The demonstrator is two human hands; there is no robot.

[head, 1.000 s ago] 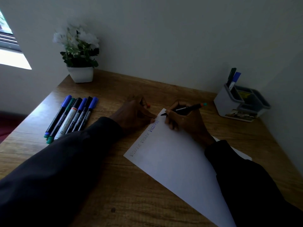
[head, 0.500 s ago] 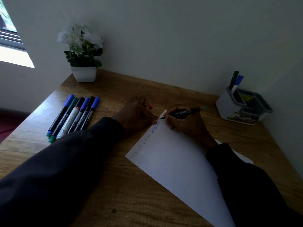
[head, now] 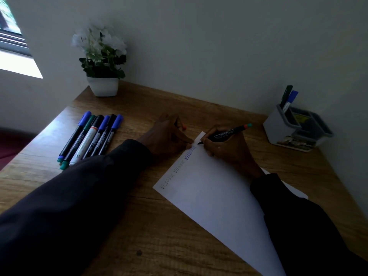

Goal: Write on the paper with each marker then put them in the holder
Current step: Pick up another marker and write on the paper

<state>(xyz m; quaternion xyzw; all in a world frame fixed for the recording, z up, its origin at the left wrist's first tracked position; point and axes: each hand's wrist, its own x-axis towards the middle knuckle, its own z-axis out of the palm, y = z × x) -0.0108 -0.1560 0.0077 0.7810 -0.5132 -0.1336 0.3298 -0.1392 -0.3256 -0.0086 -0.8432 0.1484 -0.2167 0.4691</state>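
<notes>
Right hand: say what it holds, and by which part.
The right hand pinches the black marker low on its barrel, near the writing tip.

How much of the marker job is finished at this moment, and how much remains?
Done: two markers stand in the holder. In hand: the right hand writes on the paper with a black marker. Left: six markers lie in a row, untouched.

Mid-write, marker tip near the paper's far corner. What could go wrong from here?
1. The marker writes at the far corner of the paper, so the next strokes may run onto the table.
2. The left hand pins the paper only at that edge; it could pivot under the right hand.
3. The cap in the left hand's grip might slip out.
</notes>
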